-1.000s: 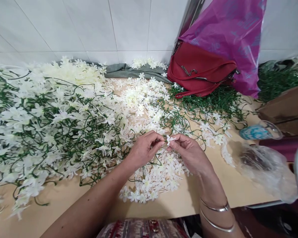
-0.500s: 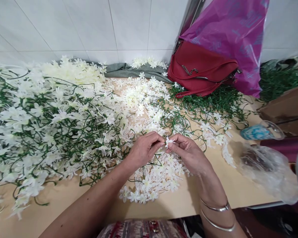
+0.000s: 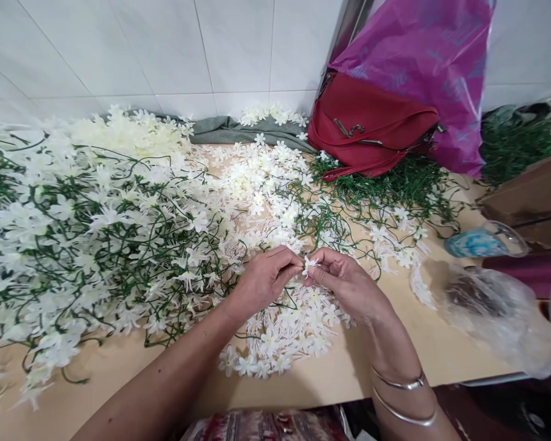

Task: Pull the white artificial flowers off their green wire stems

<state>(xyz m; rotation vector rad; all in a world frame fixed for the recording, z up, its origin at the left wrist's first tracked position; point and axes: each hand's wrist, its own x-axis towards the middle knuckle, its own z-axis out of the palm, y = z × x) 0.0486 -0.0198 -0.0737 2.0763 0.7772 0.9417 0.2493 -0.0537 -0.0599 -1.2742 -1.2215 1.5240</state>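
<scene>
My left hand (image 3: pixel 264 278) and my right hand (image 3: pixel 344 283) meet above a wooden table (image 3: pixel 119 373), fingertips almost touching. A small white artificial flower (image 3: pixel 309 264) is pinched in my right hand's fingers. My left hand's fingers are pinched too, on a thin green stem that I can barely make out. Under both hands lies a small pile of loose white flowers (image 3: pixel 284 331). To the left spreads a big heap of green stems with white flowers (image 3: pixel 87 226).
A red handbag (image 3: pixel 371 131) and a purple plastic bag (image 3: pixel 422 67) lean on the tiled wall at the back. Bare green stems (image 3: pixel 395 190) lie in front of the handbag. A clear plastic bag (image 3: pixel 491 312) and a cardboard box (image 3: pixel 532 196) sit at the right.
Both hands stay together at the same spot, with only slight finger movement on the flower. The view has shifted a little.
</scene>
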